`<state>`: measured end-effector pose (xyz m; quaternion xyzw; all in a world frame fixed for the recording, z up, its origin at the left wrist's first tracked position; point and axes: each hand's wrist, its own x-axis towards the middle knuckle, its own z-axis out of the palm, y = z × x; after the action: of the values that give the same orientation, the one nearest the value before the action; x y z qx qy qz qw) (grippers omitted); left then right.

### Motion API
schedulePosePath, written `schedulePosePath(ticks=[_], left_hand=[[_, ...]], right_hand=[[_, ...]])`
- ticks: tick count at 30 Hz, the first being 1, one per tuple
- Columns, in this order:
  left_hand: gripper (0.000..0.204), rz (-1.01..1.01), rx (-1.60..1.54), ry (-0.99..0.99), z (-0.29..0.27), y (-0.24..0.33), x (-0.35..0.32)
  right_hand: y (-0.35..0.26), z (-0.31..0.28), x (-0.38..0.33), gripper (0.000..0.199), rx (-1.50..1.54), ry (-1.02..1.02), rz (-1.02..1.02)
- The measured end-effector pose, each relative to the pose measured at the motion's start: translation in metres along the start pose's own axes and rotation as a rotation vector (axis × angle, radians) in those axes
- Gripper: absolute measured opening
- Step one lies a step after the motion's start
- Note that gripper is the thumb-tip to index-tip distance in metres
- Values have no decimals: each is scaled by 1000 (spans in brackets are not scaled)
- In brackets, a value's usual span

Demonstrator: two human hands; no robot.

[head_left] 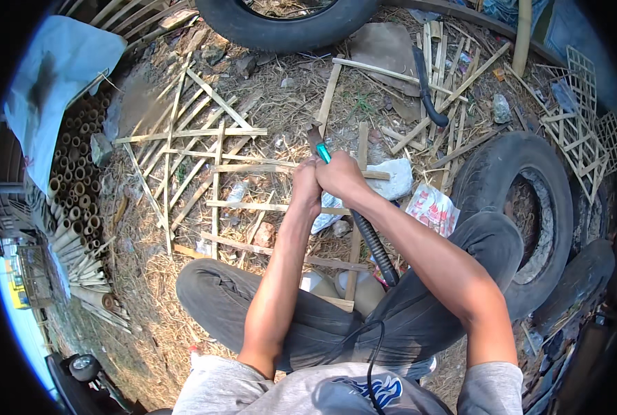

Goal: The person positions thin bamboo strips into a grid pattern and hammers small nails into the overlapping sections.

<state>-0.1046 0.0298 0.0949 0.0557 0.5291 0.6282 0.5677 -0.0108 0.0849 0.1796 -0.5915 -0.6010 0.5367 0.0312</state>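
Tool, long-handled (pixel 373 243), slants over wooden slats (pixel 253 168). Right hand (pixel 339 177): fingers clamped on it near metal head (pixel 314 135). Left hand (pixel 306 183) just beside, finger hold cannot be told. Tool probably stiff, head-heavy; ribbed grip (pixel 382 260) looks surest hold. Slats likely light, snappable.

Nothing you can read: no legible words or numbers. Landmark: large tire (pixel 485 169) on right. Just left of tire, white packet (pixel 433 209) carries red print, too small for you to read. Left of tire, nearer you, your grey shirt (pixel 288 394): blue-and-white print (pixel 383 391), unreadable.
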Motion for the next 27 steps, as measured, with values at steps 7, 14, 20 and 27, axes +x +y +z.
schedulePosePath(ticks=[7, 14, 20, 27], left_hand=[[8, -20, -11, -36, -30, 17, -14], [16, -37, 99, 28, -2, -24, -7], [17, -42, 142, 36, 5, 2, -7], [27, -25, 586, -72, 27, -32, 3]], right_hand=[[-13, 22, -11, 43, -22, -60, -31], [27, 3, -1, 41, 19, -8, -6], [24, 13, 30, 41, 23, -25, 3], [1, -85, 43, 42, -31, -11, -20]])
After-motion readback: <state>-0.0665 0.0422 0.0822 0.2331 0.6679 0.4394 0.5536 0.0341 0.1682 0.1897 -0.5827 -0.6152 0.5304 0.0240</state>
